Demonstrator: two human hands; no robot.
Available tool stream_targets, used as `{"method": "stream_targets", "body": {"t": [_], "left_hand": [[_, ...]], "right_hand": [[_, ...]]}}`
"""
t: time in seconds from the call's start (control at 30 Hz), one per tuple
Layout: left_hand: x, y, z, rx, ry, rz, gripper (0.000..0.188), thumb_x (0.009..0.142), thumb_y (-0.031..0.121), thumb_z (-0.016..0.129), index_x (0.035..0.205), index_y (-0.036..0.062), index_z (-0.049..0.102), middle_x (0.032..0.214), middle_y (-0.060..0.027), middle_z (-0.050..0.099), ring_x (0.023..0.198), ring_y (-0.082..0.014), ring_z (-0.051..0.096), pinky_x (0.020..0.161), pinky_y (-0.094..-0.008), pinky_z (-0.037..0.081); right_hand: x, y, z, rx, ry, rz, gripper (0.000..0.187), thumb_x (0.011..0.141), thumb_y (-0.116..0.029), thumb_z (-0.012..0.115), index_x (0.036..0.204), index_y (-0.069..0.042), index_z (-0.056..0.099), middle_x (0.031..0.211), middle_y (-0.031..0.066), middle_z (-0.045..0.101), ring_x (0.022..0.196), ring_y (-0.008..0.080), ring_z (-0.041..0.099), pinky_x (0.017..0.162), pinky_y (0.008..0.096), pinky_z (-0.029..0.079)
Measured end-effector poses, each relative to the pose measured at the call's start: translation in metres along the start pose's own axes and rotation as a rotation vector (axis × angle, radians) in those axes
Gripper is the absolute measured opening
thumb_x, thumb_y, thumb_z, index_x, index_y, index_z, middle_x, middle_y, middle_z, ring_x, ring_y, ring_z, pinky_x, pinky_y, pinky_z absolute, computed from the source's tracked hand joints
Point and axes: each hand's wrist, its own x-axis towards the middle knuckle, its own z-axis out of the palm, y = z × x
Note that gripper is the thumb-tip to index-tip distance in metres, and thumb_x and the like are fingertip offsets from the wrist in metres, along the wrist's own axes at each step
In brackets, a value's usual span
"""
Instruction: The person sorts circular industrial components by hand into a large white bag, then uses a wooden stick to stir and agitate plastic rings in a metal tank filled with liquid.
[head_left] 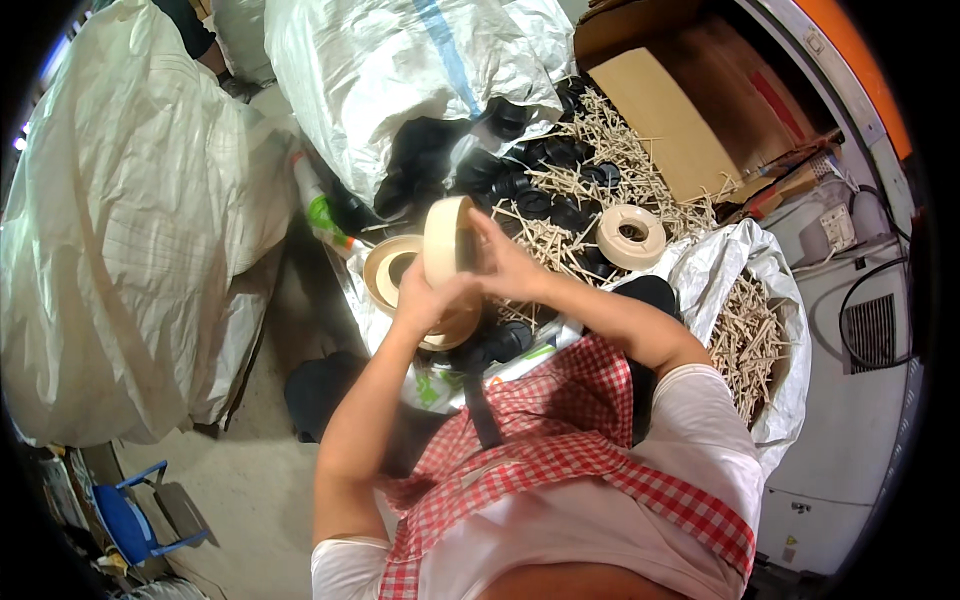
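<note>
A cream-coloured round plastic part, shaped like a thick ring, is held up on its edge between my two hands. My left hand grips its lower side, while the fingers of my right hand reach round its right side and partly hide it. Just left of it lies a similar cream ring. Another round cream piece shows below my hands, partly covered by them. One more cream ring with a dark centre hole rests on the pile to the right.
Black round plastic parts and small beige sticks are heaped ahead. A white sack stands behind the heap. More beige sticks fill an open sack at right. A cardboard box, large sack and blue chair surround me.
</note>
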Motion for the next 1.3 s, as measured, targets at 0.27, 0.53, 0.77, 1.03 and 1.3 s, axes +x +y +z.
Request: {"method": "stream_targets", "body": {"t": [0.27, 0.53, 0.77, 1.03, 1.3], "left_hand": [[-0.001, 0.011, 0.003, -0.055, -0.033, -0.017, 0.046, 0.077, 0.014, 0.070, 0.116, -0.0002, 0.050, 0.101, -0.0049, 0.059, 0.088, -0.0112, 0.057, 0.075, -0.0251, 0.047], [0.009, 0.013, -0.007, -0.149, 0.075, -0.248, 0.039, 0.084, 0.024, 0.061, 0.112, -0.0024, 0.055, 0.098, -0.0101, 0.062, 0.084, -0.0156, 0.060, 0.071, -0.0272, 0.049], [0.005, 0.018, -0.007, -0.309, -0.037, -0.167, 0.040, 0.083, 0.020, 0.063, 0.116, 0.0027, 0.051, 0.104, -0.0049, 0.059, 0.091, -0.0140, 0.058, 0.077, -0.0282, 0.048], [0.003, 0.025, 0.000, -0.164, -0.024, -0.041, 0.047, 0.078, 0.017, 0.070, 0.116, 0.0010, 0.050, 0.103, -0.0049, 0.059, 0.089, -0.0120, 0.057, 0.077, -0.0261, 0.047], [0.005, 0.012, 0.003, -0.083, 0.014, 0.007, 0.048, 0.077, 0.015, 0.070, 0.118, 0.0006, 0.049, 0.102, -0.0051, 0.059, 0.089, -0.0120, 0.057, 0.076, -0.0263, 0.047]], "right_hand": [[0.004, 0.014, 0.001, 0.243, 0.019, 0.151, 0.078, 0.084, -0.038, 0.059, 0.139, -0.007, 0.013, 0.111, 0.0175, 0.054, 0.091, 0.0241, 0.059, 0.075, 0.0338, 0.050], [0.003, -0.006, -0.007, -0.601, -0.019, -0.837, 0.054, 0.066, -0.019, 0.070, 0.114, -0.006, 0.050, 0.119, 0.0162, 0.047, 0.115, 0.0352, 0.041, 0.095, 0.0444, 0.035], [0.003, -0.019, -0.014, -0.472, 0.067, -0.578, 0.059, 0.066, -0.018, 0.070, 0.119, -0.008, 0.049, 0.114, 0.0139, 0.051, 0.112, 0.0332, 0.043, 0.093, 0.0417, 0.036], [0.008, 0.000, -0.014, -0.058, 0.088, -0.181, 0.092, 0.075, -0.036, 0.070, 0.137, 0.001, 0.013, 0.110, 0.0205, 0.053, 0.088, 0.0240, 0.061, 0.063, 0.0293, 0.054], [0.002, -0.007, -0.016, -0.650, 0.112, -0.319, 0.103, 0.070, -0.040, 0.071, 0.140, 0.002, 0.008, 0.134, 0.0274, 0.035, 0.123, 0.0373, 0.039, 0.104, 0.0410, 0.031]]}}
